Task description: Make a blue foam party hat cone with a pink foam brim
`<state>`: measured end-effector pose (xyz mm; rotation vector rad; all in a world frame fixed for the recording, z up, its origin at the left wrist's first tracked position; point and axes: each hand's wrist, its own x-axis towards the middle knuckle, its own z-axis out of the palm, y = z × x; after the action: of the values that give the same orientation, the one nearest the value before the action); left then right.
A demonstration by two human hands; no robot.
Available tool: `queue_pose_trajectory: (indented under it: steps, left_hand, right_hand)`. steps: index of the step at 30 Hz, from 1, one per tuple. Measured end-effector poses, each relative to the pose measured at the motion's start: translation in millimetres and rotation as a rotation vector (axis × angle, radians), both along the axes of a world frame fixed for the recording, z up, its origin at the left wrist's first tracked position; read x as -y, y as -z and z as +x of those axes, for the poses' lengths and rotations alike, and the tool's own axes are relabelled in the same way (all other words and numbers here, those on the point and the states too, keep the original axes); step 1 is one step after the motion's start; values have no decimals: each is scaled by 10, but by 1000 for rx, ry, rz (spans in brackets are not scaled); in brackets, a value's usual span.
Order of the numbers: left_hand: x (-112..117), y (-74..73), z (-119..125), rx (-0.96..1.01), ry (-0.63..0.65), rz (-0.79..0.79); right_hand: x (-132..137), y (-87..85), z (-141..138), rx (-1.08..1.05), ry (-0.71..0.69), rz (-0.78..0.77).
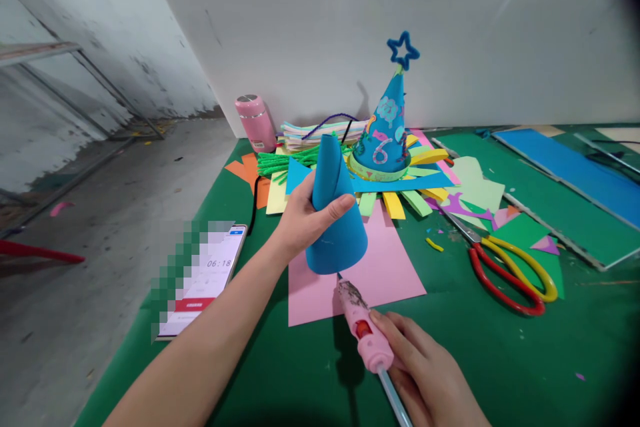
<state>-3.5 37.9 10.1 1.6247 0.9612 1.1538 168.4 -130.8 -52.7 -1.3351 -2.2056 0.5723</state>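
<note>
My left hand [310, 217] is wrapped round a blue paper cone [345, 233], held upright above a sheet of pink paper [385, 267]. In my right hand [425, 367] is a pink hot glue gun [367, 333] with a clear glue stick coming out of its rear. Its dark nozzle points up at the cone's lower rim; whether the two touch I cannot tell. Behind the cone stands a decorated blue party hat [385, 123] with a green band, a number 6 and a dark blue star [403, 51] on top.
Large scissors [505, 267] with red and yellow handles lie to the right among paper scraps. A phone [205, 280] showing a timer lies at the left table edge. Green pipe cleaners [287, 163] and a pink bottle [256, 123] are at the back. Blue sheets [575, 170] lie far right.
</note>
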Motion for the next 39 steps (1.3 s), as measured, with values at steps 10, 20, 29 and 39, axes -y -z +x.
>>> queue_pose_trajectory:
  steps: [10, 20, 29, 39]
  left_hand:
    - [2, -7, 6, 16, 9, -8]
    - [-3, -3, 18, 22, 3, -12]
    - [-1, 2, 7, 23, 9, -16]
    - [-5, -7, 5, 28, 10, -11]
  right_hand:
    - [-15, 4, -16, -3, -3, 27]
    - [-42, -26, -45, -61, 3, 27]
    - [-28, -11, -26, -61, 32, 38]
    - [-11, -13, -7, -59, 48, 16]
